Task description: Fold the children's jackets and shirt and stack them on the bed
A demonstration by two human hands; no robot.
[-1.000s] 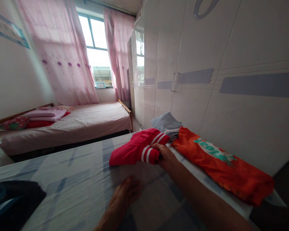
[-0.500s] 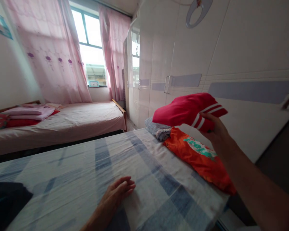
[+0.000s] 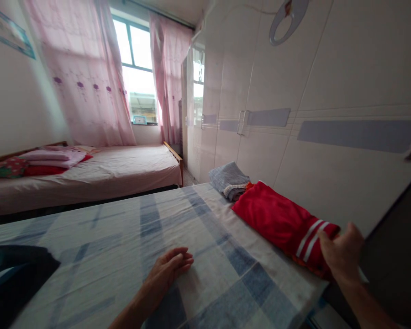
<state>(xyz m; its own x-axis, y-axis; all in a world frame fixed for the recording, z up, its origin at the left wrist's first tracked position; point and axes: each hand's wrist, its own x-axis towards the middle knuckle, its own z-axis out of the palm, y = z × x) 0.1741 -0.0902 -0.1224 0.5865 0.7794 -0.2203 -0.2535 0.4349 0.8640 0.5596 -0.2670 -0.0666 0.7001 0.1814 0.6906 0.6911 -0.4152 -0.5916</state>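
Note:
A folded red garment (image 3: 277,217) with two white stripes near its close end lies along the right edge of the patterned sheet. Only bits of the orange garment (image 3: 249,186) underneath it show. My right hand (image 3: 344,251) is at the striped end, thumb over the fabric and fingers apart from it past the edge; slight blur softens it. Beyond the red garment sits a folded grey garment (image 3: 228,177). My left hand (image 3: 169,267) rests on the blue-and-white sheet (image 3: 123,256), holding nothing, its fingers loosely bent.
At the lower left lies a dark navy item (image 3: 17,278), partly cut off. A white wardrobe (image 3: 270,155) runs along the right side. Across a gap stands another bed (image 3: 140,167) with folded pink bedding (image 3: 56,157), beneath a curtained window (image 3: 140,50).
My right hand has lowered the red garment from the air onto the orange one, covering its print, and its fingers have loosened. My left hand stays put. The view has shifted slightly.

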